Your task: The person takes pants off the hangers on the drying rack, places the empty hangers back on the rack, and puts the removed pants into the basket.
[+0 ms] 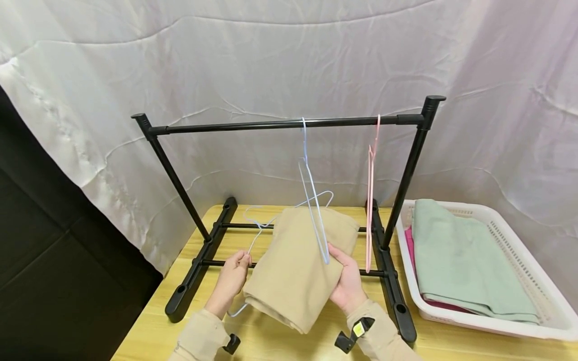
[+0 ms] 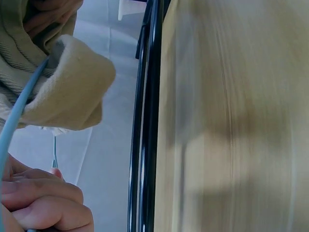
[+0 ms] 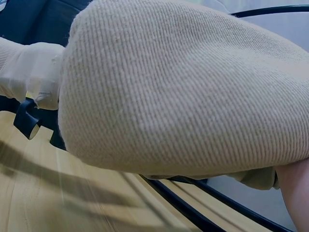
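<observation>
My left hand [image 1: 234,276] pinches the side wire of a light-blue hanger [image 1: 255,240], its fingers curled around the wire. A folded tan cloth [image 1: 302,265] lies over this hanger; in the left wrist view the hanger's blue wire [image 2: 19,111] runs into the fold of the ribbed cloth [image 2: 72,87]. With the thumb on top and the other fingers hidden beneath, my right hand [image 1: 349,283] grips the cloth's right edge. Just in front of the cloth in the head view hangs another blue hanger [image 1: 313,200], hooked on the black rail [image 1: 253,125].
A pink hanger [image 1: 370,210] hangs near the rail's right end. The black rack [image 1: 176,185] stands on a wooden table [image 1: 180,346]. At right, a white basket [image 1: 560,306] holds a folded green cloth [image 1: 465,265] above a magenta one [image 1: 410,245]. A pale curtain [image 1: 280,65] hangs behind.
</observation>
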{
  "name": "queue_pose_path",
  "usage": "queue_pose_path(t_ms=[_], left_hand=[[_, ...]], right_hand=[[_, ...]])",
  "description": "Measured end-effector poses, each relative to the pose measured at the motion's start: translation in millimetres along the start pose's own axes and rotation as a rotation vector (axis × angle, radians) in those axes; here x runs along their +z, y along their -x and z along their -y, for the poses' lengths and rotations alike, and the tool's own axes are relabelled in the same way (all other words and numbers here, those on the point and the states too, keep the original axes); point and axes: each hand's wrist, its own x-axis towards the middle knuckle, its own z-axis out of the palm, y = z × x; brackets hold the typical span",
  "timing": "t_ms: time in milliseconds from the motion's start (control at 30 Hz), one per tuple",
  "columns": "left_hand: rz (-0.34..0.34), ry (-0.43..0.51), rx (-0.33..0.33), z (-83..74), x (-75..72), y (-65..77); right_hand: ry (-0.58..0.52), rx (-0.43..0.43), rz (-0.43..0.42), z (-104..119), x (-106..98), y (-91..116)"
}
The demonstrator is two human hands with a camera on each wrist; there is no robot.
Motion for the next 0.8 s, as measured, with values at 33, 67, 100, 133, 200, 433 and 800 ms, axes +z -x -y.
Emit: queue_pose_path(t_ms=[33,67,100,133,200,433,800], left_hand=[[-0.001,-0.011,-0.001,0.8,0.4,-0.3],[-0.003,-0.022,-0.001,1.7,0.9,-0.6],[-0.002,-0.029,-0.003,2.5,1.6,-0.9],[-0.002,-0.035,-0.005,3.6,2.1,-1.1],[-0.003,-0.041,-0.010,5.5,2.9,-1.2],[-0.007,-0.050,-0.029,8.7,2.7,0.3],[0.014,-0.026,-0.050,6.1,7.8,-2.5]], right_hand=[[-0.003,0.001,0.010,0.5,-0.5,0.6],[-0.006,0.002,0.018,1.0,-0.8,1.5],[-0.008,0.002,0.027,1.4,-1.2,2.1],[-0.013,0.003,0.036,1.8,-1.8,2.5],[-0.023,0.001,0.063,2.4,-3.0,3.4],[-0.011,-0.013,0.091,3.0,-3.8,6.2],[-0.075,-0.028,0.134,7.6,-4.3,4.9]])
